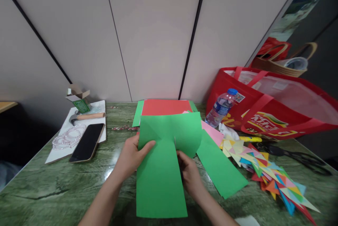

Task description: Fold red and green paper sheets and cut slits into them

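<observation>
A green paper sheet [161, 169] is raised above the green marbled table [52, 190], partly folded, with a slit near its middle. My left hand [130, 157] grips its left edge, thumb lying across the front. My right hand [188, 171] pinches the sheet's right edge near the slit. Another green strip [221, 169] lies flat to the right. Behind the sheet, a stack of red paper [165, 107] rests on green sheets, with a pink sheet [212, 132] beside it.
A pile of colourful folded paper triangles [266, 169] and black scissors [298, 155] lie at the right. A water bottle [221, 108] leans on a red bag [277, 113]. At the left, a phone [88, 142], bead bracelets [68, 138], a hammer [87, 116] and a small box [79, 99] sit on white paper.
</observation>
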A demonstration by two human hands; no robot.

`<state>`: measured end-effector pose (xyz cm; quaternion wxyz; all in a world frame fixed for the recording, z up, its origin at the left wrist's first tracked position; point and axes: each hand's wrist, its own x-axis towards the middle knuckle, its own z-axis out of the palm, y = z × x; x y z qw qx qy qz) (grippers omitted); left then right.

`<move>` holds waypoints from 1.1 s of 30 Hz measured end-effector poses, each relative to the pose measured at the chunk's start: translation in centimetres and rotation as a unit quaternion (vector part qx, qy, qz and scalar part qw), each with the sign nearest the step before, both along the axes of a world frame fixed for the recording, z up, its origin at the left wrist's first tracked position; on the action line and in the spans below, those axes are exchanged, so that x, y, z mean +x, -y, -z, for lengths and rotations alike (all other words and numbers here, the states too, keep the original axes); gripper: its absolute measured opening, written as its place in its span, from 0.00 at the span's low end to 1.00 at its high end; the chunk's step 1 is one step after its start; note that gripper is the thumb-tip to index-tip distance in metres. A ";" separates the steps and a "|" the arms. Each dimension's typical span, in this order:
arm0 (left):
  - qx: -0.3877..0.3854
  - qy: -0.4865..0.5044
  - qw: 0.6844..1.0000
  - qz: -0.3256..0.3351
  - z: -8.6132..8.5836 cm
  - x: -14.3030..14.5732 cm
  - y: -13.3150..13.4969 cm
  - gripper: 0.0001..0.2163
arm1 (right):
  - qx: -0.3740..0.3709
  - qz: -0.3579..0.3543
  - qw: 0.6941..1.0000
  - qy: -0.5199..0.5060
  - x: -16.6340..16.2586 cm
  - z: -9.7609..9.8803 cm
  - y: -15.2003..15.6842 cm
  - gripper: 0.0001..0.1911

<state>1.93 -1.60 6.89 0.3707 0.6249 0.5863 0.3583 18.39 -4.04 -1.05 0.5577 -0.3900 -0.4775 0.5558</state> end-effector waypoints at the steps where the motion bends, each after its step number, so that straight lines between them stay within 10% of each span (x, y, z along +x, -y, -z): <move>1: -0.001 0.003 1.000 0.000 0.0 0.0 0.0 0.14 | 0.000 0.000 1.000 0.001 0.0 0.0 0.0 0.06; 33: -0.008 0.024 1.000 -0.012 -0.1 0.0 0.1 0.14 | -0.018 0.001 1.000 -0.005 0.0 -0.1 0.0 0.05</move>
